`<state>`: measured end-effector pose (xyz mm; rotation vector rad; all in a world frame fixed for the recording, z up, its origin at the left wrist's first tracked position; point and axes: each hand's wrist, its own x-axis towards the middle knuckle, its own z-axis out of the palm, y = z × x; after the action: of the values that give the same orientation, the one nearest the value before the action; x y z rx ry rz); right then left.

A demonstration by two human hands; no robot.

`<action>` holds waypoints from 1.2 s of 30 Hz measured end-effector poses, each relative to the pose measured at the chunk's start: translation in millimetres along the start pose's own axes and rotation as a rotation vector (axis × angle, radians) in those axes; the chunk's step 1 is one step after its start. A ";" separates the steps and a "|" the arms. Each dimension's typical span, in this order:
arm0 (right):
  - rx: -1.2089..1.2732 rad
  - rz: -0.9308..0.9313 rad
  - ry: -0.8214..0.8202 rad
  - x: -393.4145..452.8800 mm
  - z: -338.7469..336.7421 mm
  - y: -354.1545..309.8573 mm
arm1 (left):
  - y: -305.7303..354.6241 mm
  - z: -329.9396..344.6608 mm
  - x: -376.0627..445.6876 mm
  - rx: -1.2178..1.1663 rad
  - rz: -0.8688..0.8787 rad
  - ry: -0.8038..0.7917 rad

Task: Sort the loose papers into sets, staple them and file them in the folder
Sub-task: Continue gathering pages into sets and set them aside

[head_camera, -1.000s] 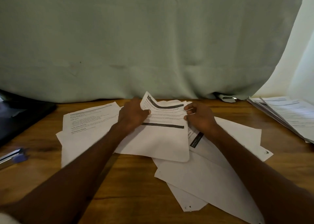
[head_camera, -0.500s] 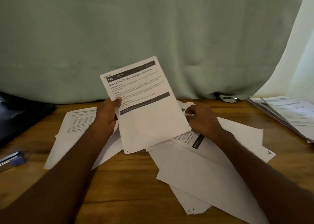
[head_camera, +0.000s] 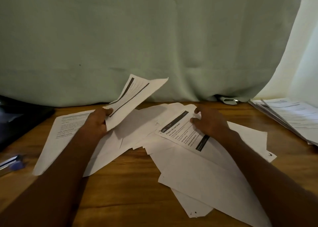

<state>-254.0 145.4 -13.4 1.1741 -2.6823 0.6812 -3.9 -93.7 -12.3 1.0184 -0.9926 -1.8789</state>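
Loose white papers (head_camera: 203,171) lie scattered over the wooden table (head_camera: 130,189). My left hand (head_camera: 97,123) grips one printed sheet (head_camera: 136,99) by its lower edge and holds it lifted and tilted, its dark header bars showing. My right hand (head_camera: 209,121) rests on the pile and pinches the top edge of another printed sheet with a black header (head_camera: 179,132). A further text sheet (head_camera: 68,128) lies flat at the left. A stapler with a blue part (head_camera: 12,163) sits at the left edge.
A stack of printed papers (head_camera: 292,118) lies at the far right of the table. A dark flat object, possibly the folder (head_camera: 19,118), lies at the far left. A pale green cloth (head_camera: 154,46) hangs behind the table.
My left hand has lifted one printed sheet off the pile, raised it, then swung it left and tilted it. My right hand has moved onto another black-header sheet, now uncovered.
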 end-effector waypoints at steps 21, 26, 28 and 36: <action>0.271 0.078 0.404 6.3 -20.8 17.4 | -25.7 42.2 -28.6 1.136 0.936 0.031; 0.595 0.029 0.496 3.4 -25.2 1.1 | -47.5 72.3 -42.1 0.892 0.666 -0.290; 0.814 0.050 0.413 5.4 -21.2 -5.8 | -55.0 70.9 -36.6 0.947 0.637 -0.307; 1.144 0.124 -0.077 2.3 -1.9 -13.1 | -59.1 44.6 -10.1 1.752 0.720 -0.193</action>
<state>-246.2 137.0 -6.5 1.1538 -2.3478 2.3902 -54.5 -49.1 -44.5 0.9887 -2.7289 -0.1480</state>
